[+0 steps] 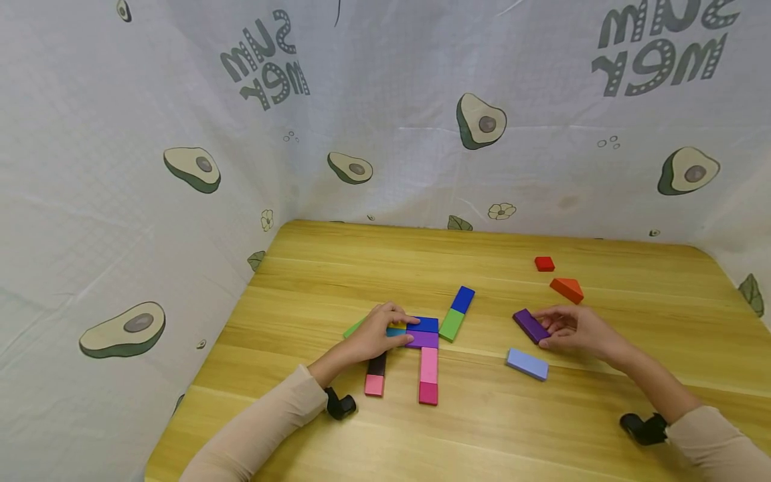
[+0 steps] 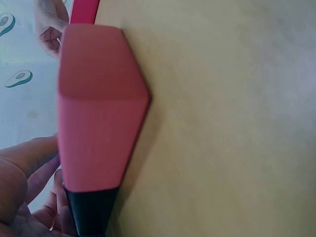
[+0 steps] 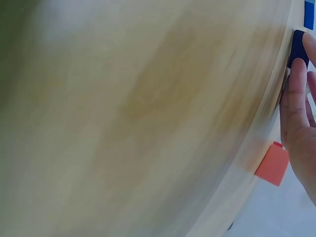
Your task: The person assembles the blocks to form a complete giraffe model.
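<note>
My right hand (image 1: 575, 329) pinches a dark purple block (image 1: 529, 324), tilted over the table, between thumb and fingers. In the right wrist view, that hand (image 3: 302, 113) and the dark block (image 3: 297, 47) appear at the right edge. My left hand (image 1: 376, 333) rests over a figure of flat blocks, index finger on a blue block (image 1: 427, 325) and thumb against a purple block (image 1: 426, 340). Part of the figure is hidden beneath it. Below hang a pink block (image 1: 429, 365), a magenta block (image 1: 428, 393), a black block (image 1: 377, 365) and a salmon-pink block (image 1: 374, 385).
A light blue block (image 1: 527, 364) lies just below my right hand. Beyond are an orange-red triangle (image 1: 567, 289) and a red block (image 1: 545, 264). A green block (image 1: 452, 325) and a blue block (image 1: 463, 299) slant up from the figure. A printed curtain (image 1: 391, 100) surrounds the wooden table (image 1: 337, 261).
</note>
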`<state>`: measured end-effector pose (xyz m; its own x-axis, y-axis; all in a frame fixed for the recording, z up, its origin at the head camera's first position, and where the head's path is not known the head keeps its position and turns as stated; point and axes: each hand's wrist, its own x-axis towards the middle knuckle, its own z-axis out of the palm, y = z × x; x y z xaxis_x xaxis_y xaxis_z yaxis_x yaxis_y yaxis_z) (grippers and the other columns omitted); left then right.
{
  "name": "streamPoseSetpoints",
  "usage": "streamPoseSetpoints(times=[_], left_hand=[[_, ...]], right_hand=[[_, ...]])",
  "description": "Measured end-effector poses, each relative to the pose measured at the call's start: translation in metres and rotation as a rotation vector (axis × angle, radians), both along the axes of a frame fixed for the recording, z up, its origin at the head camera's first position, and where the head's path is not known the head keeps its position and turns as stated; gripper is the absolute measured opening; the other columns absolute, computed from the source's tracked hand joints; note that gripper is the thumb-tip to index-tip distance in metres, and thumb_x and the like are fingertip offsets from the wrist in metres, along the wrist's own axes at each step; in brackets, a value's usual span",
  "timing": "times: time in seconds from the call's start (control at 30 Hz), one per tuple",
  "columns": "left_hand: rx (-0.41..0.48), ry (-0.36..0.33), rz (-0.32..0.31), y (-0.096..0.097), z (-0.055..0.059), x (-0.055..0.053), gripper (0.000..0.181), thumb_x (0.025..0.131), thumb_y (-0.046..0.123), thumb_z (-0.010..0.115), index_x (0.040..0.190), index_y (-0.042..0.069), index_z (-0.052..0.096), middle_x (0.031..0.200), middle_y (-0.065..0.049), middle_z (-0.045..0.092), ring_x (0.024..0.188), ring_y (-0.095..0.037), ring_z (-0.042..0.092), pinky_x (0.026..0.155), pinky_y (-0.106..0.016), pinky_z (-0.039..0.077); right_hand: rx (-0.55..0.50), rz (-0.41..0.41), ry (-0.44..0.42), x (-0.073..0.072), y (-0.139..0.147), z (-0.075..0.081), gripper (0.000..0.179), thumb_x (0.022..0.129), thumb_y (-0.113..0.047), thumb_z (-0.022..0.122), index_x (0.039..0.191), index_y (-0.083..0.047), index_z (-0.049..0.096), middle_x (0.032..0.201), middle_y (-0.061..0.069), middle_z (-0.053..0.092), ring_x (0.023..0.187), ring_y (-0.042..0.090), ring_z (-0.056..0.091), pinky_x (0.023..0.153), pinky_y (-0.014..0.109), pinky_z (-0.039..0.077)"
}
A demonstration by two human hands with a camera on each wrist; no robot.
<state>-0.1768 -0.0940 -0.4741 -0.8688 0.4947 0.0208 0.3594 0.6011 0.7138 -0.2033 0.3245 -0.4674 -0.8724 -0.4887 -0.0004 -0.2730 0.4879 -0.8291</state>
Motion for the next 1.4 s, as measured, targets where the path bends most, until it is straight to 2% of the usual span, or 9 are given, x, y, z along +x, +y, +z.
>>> streamPoseSetpoints(times=[0.17, 0.67, 0.87, 1.07, 1.2, 1.4], left_hand=[[-0.006, -0.002, 0.0, 0.0, 0.0, 0.0, 0.033, 0.096, 0.021, 0.07, 0.128, 0.015, 0.07, 0.114, 0.0, 0.054, 0.107, -0.021, 0.047, 0.088, -0.034, 0.04], [-0.001, -0.007, 0.006, -0.001, -0.001, 0.0, 0.033, 0.096, 0.021, 0.07, 0.128, 0.015, 0.07, 0.113, 0.0, 0.054, 0.107, -0.02, 0.047, 0.087, -0.034, 0.04], [0.006, -0.003, 0.002, -0.001, -0.002, -0.001, 0.032, 0.095, 0.021, 0.07, 0.127, 0.015, 0.071, 0.113, 0.0, 0.054, 0.107, -0.02, 0.047, 0.088, -0.035, 0.04], [0.004, -0.003, 0.003, 0.0, 0.0, -0.001, 0.033, 0.095, 0.02, 0.071, 0.127, 0.014, 0.071, 0.112, 0.0, 0.055, 0.106, -0.02, 0.047, 0.087, -0.034, 0.04], [-0.002, -0.002, 0.004, 0.0, 0.001, -0.001, 0.033, 0.095, 0.02, 0.071, 0.127, 0.014, 0.071, 0.112, 0.0, 0.055, 0.106, -0.02, 0.048, 0.087, -0.034, 0.04], [0.0, -0.009, 0.0, 0.0, 0.001, 0.0, 0.033, 0.096, 0.02, 0.07, 0.128, 0.014, 0.07, 0.113, -0.001, 0.055, 0.107, -0.02, 0.048, 0.087, -0.034, 0.04]], right_hand=[[0.052, -0.027, 0.005, 0.0, -0.005, 0.001, 0.048, 0.082, -0.001, 0.08, 0.12, 0.019, 0.059, 0.097, 0.014, 0.062, 0.079, 0.012, 0.06, 0.069, 0.022, 0.055], [0.1, -0.122, 0.077, -0.005, -0.02, 0.003, 0.045, 0.079, -0.01, 0.086, 0.113, 0.011, 0.065, 0.091, 0.012, 0.066, 0.075, 0.014, 0.061, 0.067, 0.022, 0.052], [0.102, -0.141, 0.027, -0.009, -0.022, 0.007, 0.053, 0.081, -0.014, 0.085, 0.12, 0.012, 0.06, 0.091, 0.013, 0.065, 0.078, 0.018, 0.064, 0.068, 0.023, 0.053], [0.06, -0.087, 0.0, -0.014, -0.02, 0.008, 0.059, 0.087, -0.01, 0.079, 0.133, 0.015, 0.051, 0.092, 0.014, 0.062, 0.076, 0.017, 0.065, 0.066, 0.026, 0.055], [0.053, -0.066, -0.022, -0.019, -0.022, 0.007, 0.059, 0.087, -0.011, 0.078, 0.134, 0.015, 0.052, 0.092, 0.014, 0.061, 0.073, 0.018, 0.064, 0.065, 0.028, 0.055], [0.053, -0.097, -0.091, -0.022, -0.026, 0.007, 0.059, 0.088, -0.012, 0.078, 0.134, 0.014, 0.052, 0.09, 0.013, 0.061, 0.072, 0.02, 0.066, 0.065, 0.029, 0.056]])
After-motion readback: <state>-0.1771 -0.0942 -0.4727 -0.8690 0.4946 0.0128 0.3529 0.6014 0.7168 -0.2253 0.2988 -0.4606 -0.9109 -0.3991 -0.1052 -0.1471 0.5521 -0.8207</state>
